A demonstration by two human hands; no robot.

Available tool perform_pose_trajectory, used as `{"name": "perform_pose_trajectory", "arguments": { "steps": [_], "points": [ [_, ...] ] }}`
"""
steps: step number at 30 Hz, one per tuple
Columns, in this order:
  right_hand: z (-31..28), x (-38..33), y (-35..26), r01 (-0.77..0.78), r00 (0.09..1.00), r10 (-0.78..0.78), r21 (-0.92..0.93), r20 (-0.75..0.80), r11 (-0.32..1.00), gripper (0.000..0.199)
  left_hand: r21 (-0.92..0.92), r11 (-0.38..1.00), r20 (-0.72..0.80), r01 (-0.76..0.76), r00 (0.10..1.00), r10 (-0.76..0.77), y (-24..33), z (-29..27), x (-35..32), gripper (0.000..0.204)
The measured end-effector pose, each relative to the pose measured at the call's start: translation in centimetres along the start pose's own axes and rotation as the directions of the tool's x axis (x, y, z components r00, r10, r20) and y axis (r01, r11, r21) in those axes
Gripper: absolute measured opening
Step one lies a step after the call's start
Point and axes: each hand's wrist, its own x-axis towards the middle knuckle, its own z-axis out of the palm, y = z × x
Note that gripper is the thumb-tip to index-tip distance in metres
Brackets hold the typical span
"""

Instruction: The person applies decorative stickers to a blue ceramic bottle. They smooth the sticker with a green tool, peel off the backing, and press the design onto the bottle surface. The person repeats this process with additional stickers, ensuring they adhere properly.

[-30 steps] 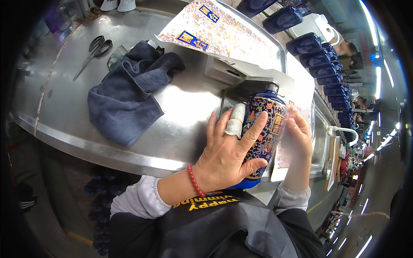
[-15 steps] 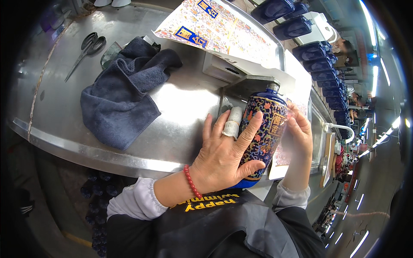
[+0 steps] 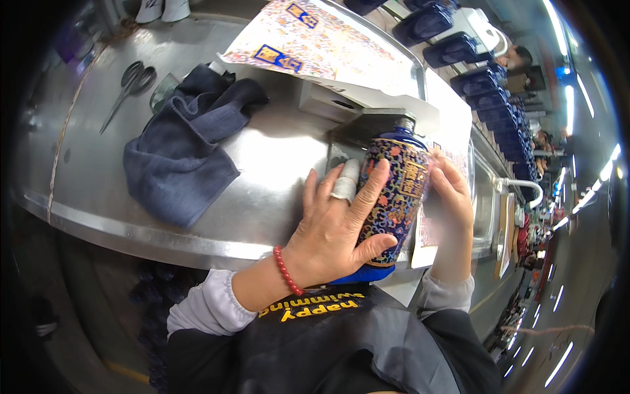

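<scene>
A dark blue bottle (image 3: 401, 207) with a colourful floral pattern and gold lettering leans in front of me, its neck pointing away. Across its left side lies my left hand (image 3: 321, 240), open, with index finger and thumb stretched over the pattern. The other fingers reach past the bottle's left edge, and one wears a whitish wrap (image 3: 345, 181). At the bottle's upper right edge, the thumb and fingers of my right hand (image 3: 451, 184) are pinched together. What they pinch is too small to make out. Something bright blue (image 3: 367, 273) shows under the bottle's base.
A dark blue-grey cloth (image 3: 180, 151) and black-handled scissors (image 3: 133, 82) lie on the metal table (image 3: 262, 190). Patterned printed sheets (image 3: 341, 46) lie beyond the bottle, near a grey metal block (image 3: 325, 102). Plain blue bottles (image 3: 489, 102) stand in rows at the right.
The view has shifted slightly. My left hand stays on the bottle and my right hand stays at its right edge; both have moved little.
</scene>
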Motion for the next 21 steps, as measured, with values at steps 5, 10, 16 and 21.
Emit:
{"name": "perform_pose_trajectory", "arguments": {
  "steps": [5, 10, 16, 21],
  "points": [
    [-0.5, 0.6, 0.7, 0.051, 0.991, -0.063, 0.100, 0.122, 0.994, 0.049, 0.014, 0.999, 0.026, -0.042, 0.999, 0.042, -0.1, -0.2, 0.6, 0.104],
    [-0.7, -0.1, 2.3, 0.039, 0.974, -0.067, 0.131, 0.217, 0.991, 0.058, -0.023, 0.996, 0.040, -0.085, 0.995, 0.086, -1.2, 0.1, 0.4, 0.113],
    [-0.7, -1.2, 3.8, 0.037, 0.980, -0.058, 0.113, 0.190, 0.993, 0.036, -0.035, 0.991, 0.067, -0.131, 0.989, 0.133, -1.8, 0.3, 0.6, 0.114],
    [0.4, -5.1, 4.5, 0.453, 0.791, -0.610, -0.716, 0.047, 0.532, 0.048, -0.007, 0.989, 0.072, -0.149, 0.986, 0.149, -1.6, 0.4, 0.6, 0.118]
  ]
}}
